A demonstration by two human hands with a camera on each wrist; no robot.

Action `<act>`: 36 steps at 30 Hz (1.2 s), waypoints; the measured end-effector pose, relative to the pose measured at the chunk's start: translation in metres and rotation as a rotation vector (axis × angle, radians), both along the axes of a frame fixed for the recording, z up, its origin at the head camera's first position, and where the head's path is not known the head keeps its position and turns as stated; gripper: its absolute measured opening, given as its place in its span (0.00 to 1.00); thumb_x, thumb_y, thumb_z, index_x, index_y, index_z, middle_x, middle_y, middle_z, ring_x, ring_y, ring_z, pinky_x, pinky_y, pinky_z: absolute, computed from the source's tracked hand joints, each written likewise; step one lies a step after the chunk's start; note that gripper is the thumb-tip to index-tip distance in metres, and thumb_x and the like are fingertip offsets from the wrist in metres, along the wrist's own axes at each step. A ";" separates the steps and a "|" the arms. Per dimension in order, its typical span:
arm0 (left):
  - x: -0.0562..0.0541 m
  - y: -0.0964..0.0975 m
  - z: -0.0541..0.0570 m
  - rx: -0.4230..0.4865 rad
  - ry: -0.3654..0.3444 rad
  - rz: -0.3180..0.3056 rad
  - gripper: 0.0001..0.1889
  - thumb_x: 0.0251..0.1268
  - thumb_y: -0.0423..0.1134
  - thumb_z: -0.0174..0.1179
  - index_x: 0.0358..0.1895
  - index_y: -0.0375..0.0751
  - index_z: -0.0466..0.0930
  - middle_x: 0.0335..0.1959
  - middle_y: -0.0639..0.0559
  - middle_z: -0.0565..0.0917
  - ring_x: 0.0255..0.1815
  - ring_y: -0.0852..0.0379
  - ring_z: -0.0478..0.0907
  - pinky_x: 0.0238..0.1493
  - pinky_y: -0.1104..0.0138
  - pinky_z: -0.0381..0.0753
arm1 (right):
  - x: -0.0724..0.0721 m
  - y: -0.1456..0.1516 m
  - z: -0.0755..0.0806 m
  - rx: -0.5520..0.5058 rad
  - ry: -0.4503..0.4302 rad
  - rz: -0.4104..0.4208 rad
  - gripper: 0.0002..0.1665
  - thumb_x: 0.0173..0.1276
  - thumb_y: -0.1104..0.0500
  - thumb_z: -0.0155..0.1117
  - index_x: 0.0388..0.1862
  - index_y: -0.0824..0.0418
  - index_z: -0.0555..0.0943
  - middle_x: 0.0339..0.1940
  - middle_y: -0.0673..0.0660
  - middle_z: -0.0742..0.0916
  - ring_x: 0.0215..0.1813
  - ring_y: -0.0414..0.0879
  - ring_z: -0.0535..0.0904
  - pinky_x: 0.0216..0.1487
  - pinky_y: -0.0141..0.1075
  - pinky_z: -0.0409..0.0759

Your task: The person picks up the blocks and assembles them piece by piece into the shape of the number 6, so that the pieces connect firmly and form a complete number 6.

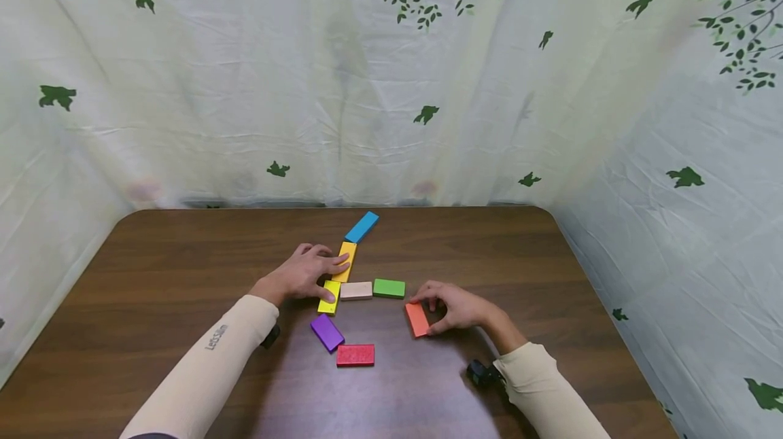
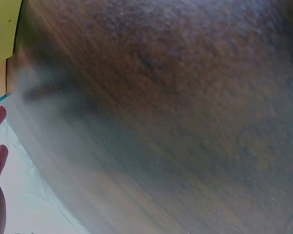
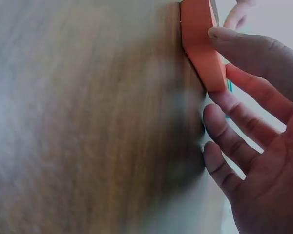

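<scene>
My right hand (image 1: pixel 459 306) pinches an orange block (image 1: pixel 416 321) by its two ends, thumb near and fingers far. In the right wrist view the thumb lies against this block (image 3: pixel 200 29), and the lower fingers are spread. My left hand (image 1: pixel 300 274) reaches over the left of the row with fingers extended. Its fingertips rest on an amber block (image 1: pixel 349 249) and its thumb on a yellow block (image 1: pixel 334 287). To the right of these, a pale pink block (image 1: pixel 356 291) and a green block (image 1: pixel 389 288) lie end to end, the green one nearest the orange.
A blue block (image 1: pixel 361 227) angles away beyond the amber one. Toward me lie a purple block (image 1: pixel 327 333), set at a slant, and a red block (image 1: pixel 355 355) by its corner. The brown wooden table (image 1: pixel 183 330) meets a leaf-patterned white curtain (image 1: pixel 245 113) at its far edge.
</scene>
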State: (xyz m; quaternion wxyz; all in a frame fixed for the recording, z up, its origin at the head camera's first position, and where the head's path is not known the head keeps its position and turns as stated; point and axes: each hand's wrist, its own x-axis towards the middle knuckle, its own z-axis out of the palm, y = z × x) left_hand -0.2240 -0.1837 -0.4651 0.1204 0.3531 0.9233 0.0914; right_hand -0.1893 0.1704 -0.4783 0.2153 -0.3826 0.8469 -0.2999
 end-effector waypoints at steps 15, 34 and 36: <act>-0.001 0.002 0.000 -0.007 0.000 0.010 0.41 0.53 0.60 0.64 0.69 0.44 0.67 0.72 0.48 0.65 0.67 0.39 0.61 0.64 0.42 0.52 | 0.009 -0.013 -0.002 -0.012 0.042 -0.010 0.33 0.50 0.52 0.80 0.57 0.55 0.80 0.42 0.46 0.78 0.37 0.41 0.72 0.39 0.30 0.73; 0.000 0.003 0.000 0.002 0.003 0.010 0.41 0.54 0.60 0.64 0.69 0.44 0.67 0.72 0.48 0.65 0.66 0.39 0.61 0.63 0.42 0.52 | 0.015 -0.031 -0.002 0.016 0.072 0.011 0.34 0.47 0.49 0.81 0.55 0.54 0.81 0.36 0.47 0.77 0.32 0.38 0.70 0.33 0.26 0.70; 0.001 0.003 0.000 0.008 -0.003 0.015 0.41 0.53 0.60 0.65 0.69 0.45 0.67 0.72 0.48 0.65 0.67 0.39 0.61 0.64 0.43 0.52 | 0.016 -0.034 -0.001 0.023 0.072 0.013 0.34 0.47 0.48 0.81 0.55 0.54 0.81 0.37 0.45 0.77 0.32 0.38 0.70 0.34 0.26 0.70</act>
